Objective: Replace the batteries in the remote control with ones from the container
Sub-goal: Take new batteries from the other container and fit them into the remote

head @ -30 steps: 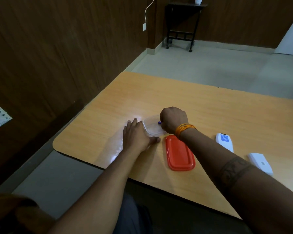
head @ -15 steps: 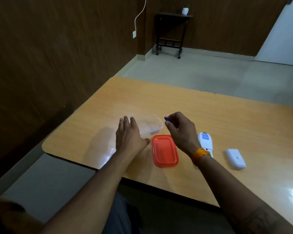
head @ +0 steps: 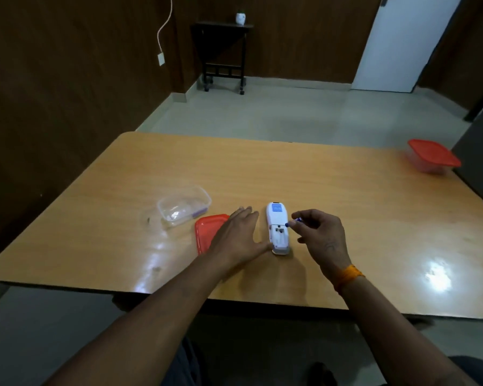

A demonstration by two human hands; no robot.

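The white remote control [head: 277,228] lies face down on the wooden table [head: 290,174], its battery compartment uncovered. My right hand [head: 322,236] pinches a small blue battery [head: 294,222] just right of that compartment. My left hand [head: 239,236] lies flat on the table with straight fingers, its thumb touching the remote's near left edge. A clear open container [head: 183,206] stands to the left with another blue battery [head: 200,210] inside it. The container's red lid [head: 207,234] lies beside it, partly under my left hand.
A second container with a red lid [head: 432,156] stands at the table's far right edge. A dark side table [head: 223,51] holding a small white pot stands by the back wall. The remote's cover is hidden from view.
My right hand carried the battery from the container over to the remote. My left hand left the container and moved right to the remote's side. The camera view swung right.
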